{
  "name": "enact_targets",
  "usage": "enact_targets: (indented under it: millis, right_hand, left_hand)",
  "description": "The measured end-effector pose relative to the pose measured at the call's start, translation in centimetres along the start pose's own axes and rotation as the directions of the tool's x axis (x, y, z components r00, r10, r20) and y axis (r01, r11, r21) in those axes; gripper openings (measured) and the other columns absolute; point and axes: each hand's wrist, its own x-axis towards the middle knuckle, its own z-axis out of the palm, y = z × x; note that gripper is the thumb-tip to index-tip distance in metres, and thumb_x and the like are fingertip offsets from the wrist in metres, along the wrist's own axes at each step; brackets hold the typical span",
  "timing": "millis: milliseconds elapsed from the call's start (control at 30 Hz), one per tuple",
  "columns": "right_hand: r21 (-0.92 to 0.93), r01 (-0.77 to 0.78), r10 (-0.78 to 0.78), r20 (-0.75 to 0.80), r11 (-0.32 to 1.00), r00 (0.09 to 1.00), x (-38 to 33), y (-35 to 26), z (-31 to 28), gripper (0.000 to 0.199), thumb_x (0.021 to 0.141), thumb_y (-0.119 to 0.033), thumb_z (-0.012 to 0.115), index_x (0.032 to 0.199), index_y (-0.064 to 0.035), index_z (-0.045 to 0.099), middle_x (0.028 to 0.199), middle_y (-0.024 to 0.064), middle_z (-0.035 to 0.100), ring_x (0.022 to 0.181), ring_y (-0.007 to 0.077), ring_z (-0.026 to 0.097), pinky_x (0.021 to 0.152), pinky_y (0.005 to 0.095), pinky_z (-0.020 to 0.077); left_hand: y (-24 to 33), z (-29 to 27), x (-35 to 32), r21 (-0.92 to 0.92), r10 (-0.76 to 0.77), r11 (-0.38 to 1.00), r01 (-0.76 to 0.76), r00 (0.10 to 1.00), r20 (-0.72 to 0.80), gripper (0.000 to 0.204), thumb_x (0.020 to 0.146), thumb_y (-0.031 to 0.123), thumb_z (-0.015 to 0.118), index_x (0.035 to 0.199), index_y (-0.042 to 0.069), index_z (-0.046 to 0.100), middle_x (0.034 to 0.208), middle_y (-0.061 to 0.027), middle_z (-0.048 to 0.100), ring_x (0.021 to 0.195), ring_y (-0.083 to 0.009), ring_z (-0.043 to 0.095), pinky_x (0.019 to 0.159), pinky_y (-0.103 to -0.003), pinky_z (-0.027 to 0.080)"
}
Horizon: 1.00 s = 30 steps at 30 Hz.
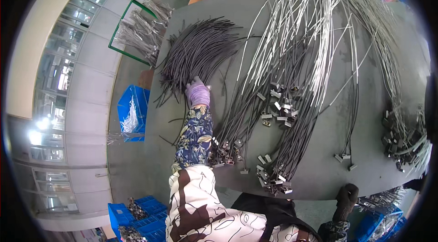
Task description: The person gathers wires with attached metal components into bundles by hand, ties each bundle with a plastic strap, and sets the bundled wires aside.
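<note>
Head view: one fanned pile of slim, dark, uncountable strands (200, 48) lies near the tabletop's (324, 169) far-left corner; left hand (197, 93) touches it, right hand (347, 195) curls apart, both grips unclear.

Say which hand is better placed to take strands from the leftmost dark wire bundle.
Probably the left: the purple-gloved left hand is at the near end of the dark wire bundle, while the right hand is by the near edge of the tabletop, farther.
</note>
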Motion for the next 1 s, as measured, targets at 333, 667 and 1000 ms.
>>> enact_targets:
  millis: [333, 667, 1000]
  right_hand:
    - [-0.158, -0.059, 0.045, -0.089, 0.986, 0.995, -0.9, -2.5, 1.4, 0.01, 0.083, -0.011, 0.061, 0.09, -0.0108, 0.054, 0.065, 0.0007, 0.051, 0.052, 0.0082, 0.044, 0.045, 0.0238, 0.0349]
    - [-0.061, 0.093, -0.097, -0.067, 0.994, 0.993, -0.4, 0.1, 0.7, 0.008, 0.083, -0.008, 0.061, 0.084, -0.0096, 0.053, 0.065, -0.0009, 0.049, 0.054, 0.0085, 0.044, 0.047, 0.024, 0.0382]
    - [-0.049, 0.124, -0.126, -0.041, 0.991, 0.991, 0.9, 2.1, -0.4, 0.008, 0.083, -0.007, 0.061, 0.085, -0.0106, 0.054, 0.067, 0.0, 0.05, 0.049, 0.0083, 0.044, 0.044, 0.0243, 0.0388]
  left_hand:
    - [1.6, 0.3, 0.8, -0.133, 0.124, 0.985, -0.108, 0.986, 0.112, 0.042, 0.083, 0.019, 0.059, 0.12, -0.001, 0.051, 0.11, -0.0192, 0.064, 0.103, -0.0329, 0.063, 0.086, -0.044, 0.051]
    - [-3.8, -4.2, 4.2, -0.788, 0.443, 0.615, -0.044, 0.845, 0.299, 0.015, 0.083, 0.017, 0.057, 0.081, 0.004, 0.064, 0.074, -0.0136, 0.066, 0.061, -0.0236, 0.064, 0.054, -0.037, 0.053]
    - [-5.3, -8.5, -5.3, -0.971, 0.431, -0.224, -0.081, 0.885, -0.174, 0.033, 0.077, 0.009, 0.071, 0.104, -0.004, 0.057, 0.077, -0.0088, 0.065, 0.063, -0.0154, 0.062, 0.061, -0.027, 0.053]
